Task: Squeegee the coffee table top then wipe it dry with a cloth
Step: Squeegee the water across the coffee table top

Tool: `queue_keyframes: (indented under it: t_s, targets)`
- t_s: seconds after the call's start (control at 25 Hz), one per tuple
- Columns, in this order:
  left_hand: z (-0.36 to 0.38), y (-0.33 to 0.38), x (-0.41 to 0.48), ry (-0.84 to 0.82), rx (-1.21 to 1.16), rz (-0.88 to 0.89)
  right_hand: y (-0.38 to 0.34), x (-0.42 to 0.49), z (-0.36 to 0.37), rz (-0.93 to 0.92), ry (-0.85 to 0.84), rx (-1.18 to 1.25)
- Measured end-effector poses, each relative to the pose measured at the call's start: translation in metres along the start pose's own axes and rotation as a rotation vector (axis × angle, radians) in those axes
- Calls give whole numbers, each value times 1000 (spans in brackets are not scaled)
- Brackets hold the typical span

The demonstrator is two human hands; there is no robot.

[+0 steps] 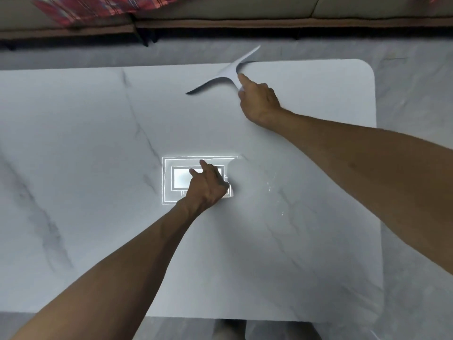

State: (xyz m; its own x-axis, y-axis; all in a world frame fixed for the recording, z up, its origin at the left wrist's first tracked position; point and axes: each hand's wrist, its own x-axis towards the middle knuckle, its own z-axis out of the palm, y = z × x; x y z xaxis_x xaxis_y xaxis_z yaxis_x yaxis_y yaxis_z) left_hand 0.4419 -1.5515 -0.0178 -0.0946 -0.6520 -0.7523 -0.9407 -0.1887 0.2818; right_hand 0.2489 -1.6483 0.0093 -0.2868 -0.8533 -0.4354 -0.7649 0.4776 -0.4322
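- Pale grey, T-shaped plastic squeegee (224,78): upper centre-right of the frame, at the far edge of the table top. Its long blade runs diagonally from lower left to upper right, the upper tip reaching past the far edge; a short handle branches off toward the lower right. Whether the blade edge presses on the surface cannot be told.
- Right hand (259,101): upper right of centre, closed round the squeegee handle, forefinger laid out along it toward the blade.
- Left hand (208,184): centre of the frame, fingers loosely spread and resting on the table top, holding nothing.
- White marble-look coffee table top with grey veins and rounded corners (85,155): fills most of the frame. A bright rectangular reflection (169,180) lies under and left of the left hand; a few small glints (269,187), possibly droplets, lie to its right.
- Progress, as a judgement: squeegee stage in hand; blade at the far edge suggests a stroke beginning or ending there. Wiping dry is left; no cloth is in view.
- Surroundings: grey floor (416,94) round the table; a sofa base (269,23) along the top of the frame; red checked fabric (81,8) at upper left.
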Motion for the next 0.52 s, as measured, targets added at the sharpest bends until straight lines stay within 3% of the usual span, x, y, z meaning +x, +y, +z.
queue_keyframes:
  t_s: [0.08,0.12,0.2,0.36,0.44,0.52]
  targets:
    - [-3,-7,6,8,42,-38,10,-14,12,-46,-6,-67]
    - [-4,-11,6,62,94,24,26,-31,14,-79,-2,-105]
    - [-7,-12,13,-156,134,93,71,-74,16,-141,-6,-117]
    - [15,-30,38,189,921,437,157,-162,1,-232,-126,-138]
    - [13,-27,27,128,1070,491,190,-186,-9,-233,-203,-189]
    - [12,-16,14,102,991,505,215,-199,-21,-222,-244,-255]
